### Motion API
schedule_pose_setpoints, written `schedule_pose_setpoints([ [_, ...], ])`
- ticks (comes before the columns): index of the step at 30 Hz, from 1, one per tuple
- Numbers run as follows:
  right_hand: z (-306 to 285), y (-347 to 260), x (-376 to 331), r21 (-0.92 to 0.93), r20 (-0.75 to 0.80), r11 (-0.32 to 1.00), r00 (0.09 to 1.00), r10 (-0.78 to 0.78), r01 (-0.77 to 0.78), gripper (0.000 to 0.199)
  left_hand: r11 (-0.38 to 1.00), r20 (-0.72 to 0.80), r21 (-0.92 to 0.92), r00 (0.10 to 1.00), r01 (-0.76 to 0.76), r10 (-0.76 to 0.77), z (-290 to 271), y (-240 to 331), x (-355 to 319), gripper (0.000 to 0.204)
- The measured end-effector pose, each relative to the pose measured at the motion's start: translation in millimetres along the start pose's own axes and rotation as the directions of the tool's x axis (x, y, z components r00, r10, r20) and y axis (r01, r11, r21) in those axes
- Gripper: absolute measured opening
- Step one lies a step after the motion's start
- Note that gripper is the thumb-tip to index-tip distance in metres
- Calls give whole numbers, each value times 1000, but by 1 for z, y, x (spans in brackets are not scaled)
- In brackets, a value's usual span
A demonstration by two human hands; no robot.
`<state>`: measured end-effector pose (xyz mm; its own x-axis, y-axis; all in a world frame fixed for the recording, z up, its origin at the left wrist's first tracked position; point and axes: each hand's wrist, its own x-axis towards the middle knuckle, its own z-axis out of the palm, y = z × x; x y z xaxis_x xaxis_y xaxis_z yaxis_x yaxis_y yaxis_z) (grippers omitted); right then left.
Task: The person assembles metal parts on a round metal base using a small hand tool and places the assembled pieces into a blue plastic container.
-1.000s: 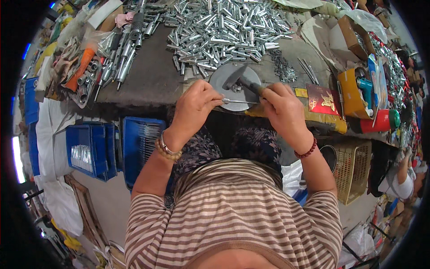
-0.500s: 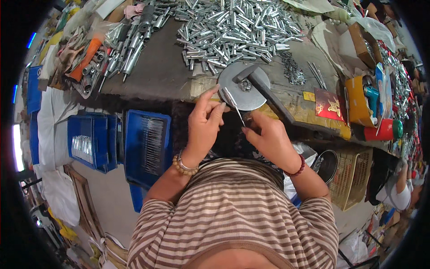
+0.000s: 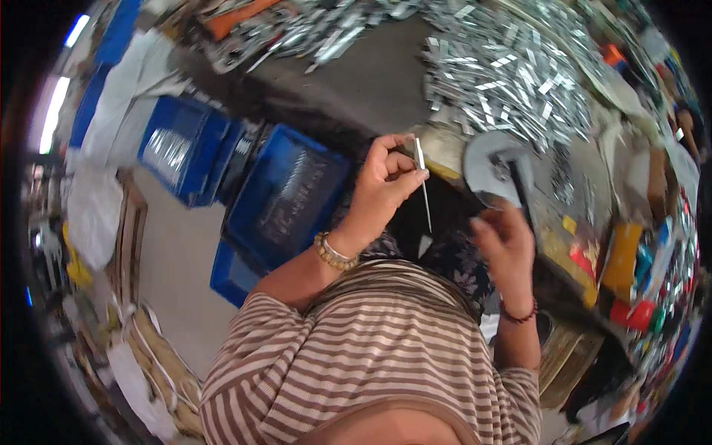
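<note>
My left hand [image 3: 386, 187] pinches a slim silver metal rod [image 3: 426, 204] with a thicker, tube-like upper end; its thin end points down over my lap. My right hand [image 3: 506, 245], a little blurred, has let its thumb and fingers spread apart and holds nothing that I can see. Just beyond it, a hammer [image 3: 523, 185] rests on a round grey metal disc [image 3: 478, 167] at the bench edge. Past the disc lies a large heap of short silver metal tubes [image 3: 512, 81].
Left of my lap stands a blue bin [image 3: 256, 215] with rows of slim metal rods, and beside it another blue bin [image 3: 194, 159] of shiny parts. The bench's front edge [image 3: 560, 271] runs by my right hand. Smaller metal pieces [image 3: 564, 178] lie right of the disc.
My view has turned toward the left and the bins. The rod has left my right hand and stays in my left, which has moved away from the disc. My right fingers have opened.
</note>
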<state>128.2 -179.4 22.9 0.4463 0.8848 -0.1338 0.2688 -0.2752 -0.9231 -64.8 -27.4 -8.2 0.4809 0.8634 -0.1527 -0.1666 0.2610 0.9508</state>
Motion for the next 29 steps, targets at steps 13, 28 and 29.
schedule_pose_setpoints([
  [13, -4, 26, 25, 107, -197, 994, 980, -2, 24, 27, 911, -763, 185, 638, 369, -104, -303, -188, 9, 59],
  [28, -3, 19, 17, 22, -249, 999, 968, -24, 30, 15, 717, -746, 568, 620, 403, 242, -325, -230, 66, 49],
  [29, -3, 17, 20, 91, -209, 995, 978, -16, 36, 16, 727, -723, 614, 589, 308, 361, -377, -240, 54, 46],
])
